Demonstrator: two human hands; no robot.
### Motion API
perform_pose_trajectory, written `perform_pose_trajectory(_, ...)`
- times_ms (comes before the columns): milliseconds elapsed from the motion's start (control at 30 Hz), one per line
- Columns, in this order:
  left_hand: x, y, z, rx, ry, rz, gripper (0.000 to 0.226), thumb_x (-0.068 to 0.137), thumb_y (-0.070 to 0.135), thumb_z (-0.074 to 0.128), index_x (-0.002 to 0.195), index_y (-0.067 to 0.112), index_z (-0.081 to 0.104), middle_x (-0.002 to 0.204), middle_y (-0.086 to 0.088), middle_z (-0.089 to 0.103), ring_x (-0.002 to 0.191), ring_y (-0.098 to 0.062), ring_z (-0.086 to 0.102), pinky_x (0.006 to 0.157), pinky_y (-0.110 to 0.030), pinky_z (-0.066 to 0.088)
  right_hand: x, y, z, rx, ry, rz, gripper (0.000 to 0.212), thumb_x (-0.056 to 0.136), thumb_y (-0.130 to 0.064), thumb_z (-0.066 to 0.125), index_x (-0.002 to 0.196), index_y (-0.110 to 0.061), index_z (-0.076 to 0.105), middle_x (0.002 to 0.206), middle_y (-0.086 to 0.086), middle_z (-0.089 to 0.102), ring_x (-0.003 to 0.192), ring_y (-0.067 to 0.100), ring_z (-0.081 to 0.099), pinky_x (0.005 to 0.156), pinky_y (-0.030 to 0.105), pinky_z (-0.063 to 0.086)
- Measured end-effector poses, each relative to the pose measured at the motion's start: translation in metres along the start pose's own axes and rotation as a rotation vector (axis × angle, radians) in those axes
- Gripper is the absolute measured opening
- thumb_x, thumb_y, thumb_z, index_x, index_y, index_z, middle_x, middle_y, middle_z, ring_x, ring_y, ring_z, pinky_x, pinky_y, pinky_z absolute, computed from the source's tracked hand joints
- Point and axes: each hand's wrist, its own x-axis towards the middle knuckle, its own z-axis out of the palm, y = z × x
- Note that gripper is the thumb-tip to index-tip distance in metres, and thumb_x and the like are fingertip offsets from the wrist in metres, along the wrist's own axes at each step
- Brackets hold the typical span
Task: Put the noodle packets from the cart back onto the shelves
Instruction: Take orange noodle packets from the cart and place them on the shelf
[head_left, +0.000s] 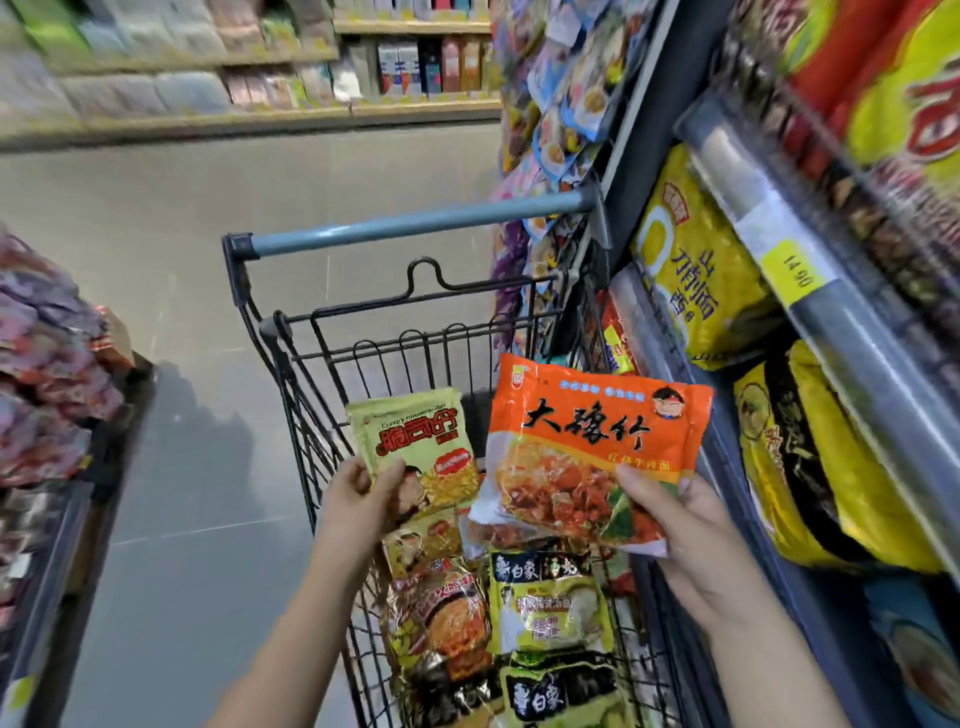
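right hand (696, 530) pinches an orange noodle packet (597, 447) over the cart (415, 228); left hand (358, 499) grips a yellow-green packet (415, 447). held by corners, either could slip back before reaching the shelves (857, 322).

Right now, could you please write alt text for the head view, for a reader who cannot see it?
A person's left hand holds a pale green plastic noodle packet and the right hand an orange plastic noodle packet above a black wire shopping cart with more packets inside. Shelves of yellow noodle bags stand on the right.
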Motion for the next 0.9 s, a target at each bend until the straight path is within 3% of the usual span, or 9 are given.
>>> perform_pose_trajectory(100,-0.023,0.053,-0.017,-0.019,-0.081,0.091,0.02,0.097,0.022,0.069,0.115,0.013,0.065,0.101,-0.008,0.08,0.085,-0.026,0.077,0.062,-0.034,0.061,-0.018,-0.034,0.015,0.0,-0.003,-0.073,0.077,0.053,-0.045,0.098,0.114,-0.011,0.064,0.107,0.0,0.079,0.1,0.004,0.074,0.1,0.038,0.052)
perform_pose_trajectory(200,-0.045,0.106,-0.033,-0.027,-0.152,0.179,0.021,0.098,0.021,0.068,0.118,0.015,0.065,0.103,-0.01,0.08,0.087,-0.028,0.077,0.07,-0.037,0.06,-0.039,-0.067,0.026,-0.02,-0.004,-0.153,0.021,0.086,-0.013,0.075,0.089,-0.017,0.054,0.098,-0.005,0.067,0.074,-0.018,0.067,0.078,0.015,0.044)
perform_pose_trajectory(300,-0.07,0.154,-0.046,-0.056,-0.187,0.272,0.018,0.097,0.015,0.065,0.115,0.015,0.066,0.096,-0.006,0.081,0.074,-0.014,0.077,0.054,-0.021,0.056,-0.061,-0.095,0.031,-0.05,0.0,-0.193,0.034,0.092,-0.008,0.067,0.077,-0.025,0.043,0.101,-0.001,0.067,0.079,-0.016,0.066,0.058,0.01,0.049)
perform_pose_trajectory(433,-0.106,0.207,-0.061,-0.06,-0.215,0.374,0.027,0.096,0.016,0.066,0.122,0.01,0.064,0.093,-0.004,0.079,0.066,-0.008,0.073,0.047,-0.015,0.05,-0.087,-0.129,0.035,-0.041,-0.029,-0.324,0.018,0.076,-0.023,0.081,0.083,-0.023,0.064,0.1,-0.003,0.08,0.095,0.003,0.075,0.076,0.027,0.051)
perform_pose_trajectory(500,-0.126,0.228,-0.067,-0.057,-0.236,0.422,0.022,0.096,0.015,0.065,0.118,0.011,0.065,0.086,-0.003,0.079,0.065,-0.009,0.074,0.045,-0.014,0.049,-0.099,-0.146,0.036,-0.04,-0.065,-0.402,0.038,0.067,-0.036,0.087,0.101,-0.024,0.072,0.111,0.0,0.079,0.106,0.015,0.075,0.083,0.031,0.055)
perform_pose_trajectory(567,-0.145,0.246,-0.072,-0.048,-0.25,0.467,0.024,0.094,0.017,0.067,0.117,0.012,0.065,0.094,-0.006,0.08,0.073,-0.015,0.077,0.051,-0.018,0.055,-0.11,-0.16,0.036,-0.041,-0.071,-0.473,0.042,0.075,-0.03,0.078,0.115,-0.02,0.07,0.112,0.0,0.079,0.106,0.016,0.075,0.086,0.032,0.055)
perform_pose_trajectory(733,-0.186,0.274,-0.083,-0.038,-0.251,0.58,0.038,0.084,0.027,0.07,0.12,0.018,0.068,0.108,-0.007,0.079,0.092,-0.027,0.078,0.072,-0.03,0.064,-0.128,-0.184,0.031,-0.002,-0.106,-0.518,0.035,0.084,-0.018,0.072,0.116,-0.007,0.068,0.109,0.014,0.079,0.098,0.023,0.077,0.066,0.026,0.061)
perform_pose_trajectory(833,-0.203,0.283,-0.087,-0.034,-0.264,0.63,0.041,0.085,0.027,0.071,0.125,0.017,0.067,0.111,-0.009,0.079,0.095,-0.032,0.077,0.078,-0.039,0.065,-0.141,-0.191,0.03,-0.016,-0.083,-0.532,0.055,0.08,-0.025,0.079,0.125,0.001,0.062,0.114,0.019,0.076,0.106,0.03,0.075,0.069,0.036,0.063)
perform_pose_trajectory(900,-0.214,0.288,-0.088,-0.035,-0.283,0.672,0.041,0.086,0.028,0.07,0.126,0.018,0.067,0.111,-0.008,0.079,0.095,-0.031,0.077,0.079,-0.041,0.065,-0.154,-0.195,0.029,-0.014,-0.064,-0.556,0.062,0.075,-0.03,0.082,0.126,-0.001,0.06,0.117,0.019,0.075,0.111,0.034,0.073,0.081,0.048,0.062)
